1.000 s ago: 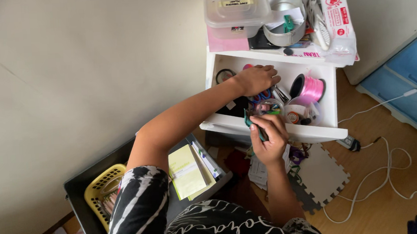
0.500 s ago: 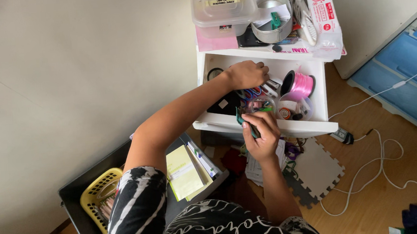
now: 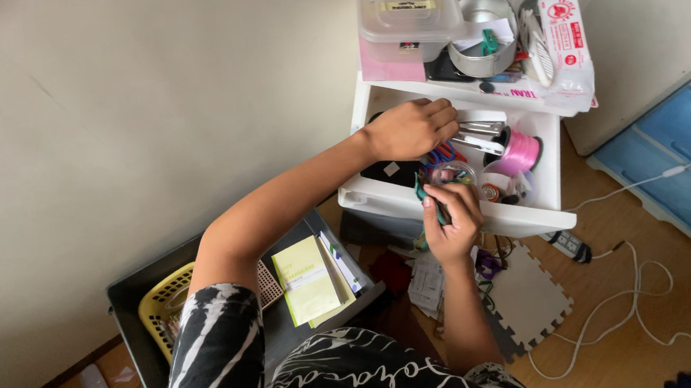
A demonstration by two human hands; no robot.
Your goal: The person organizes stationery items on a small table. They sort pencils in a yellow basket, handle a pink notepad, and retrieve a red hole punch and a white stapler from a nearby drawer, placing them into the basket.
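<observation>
The left hand (image 3: 410, 129) is curled, knuckles up, over the far part of the open drawer (image 3: 526, 220); whether anything is gripped cannot be told. The right hand (image 3: 451, 223) is closed on a small green item (image 3: 425, 195) at the near rim, just right of it a pink ribbon spool (image 3: 521, 151).

White drawer (image 3: 526, 220), pink ribbon spool (image 3: 518, 152), yellow basket (image 3: 161, 306), black-and-white patterned sleeve (image 3: 210, 349), blue bin (image 3: 674, 147).
</observation>
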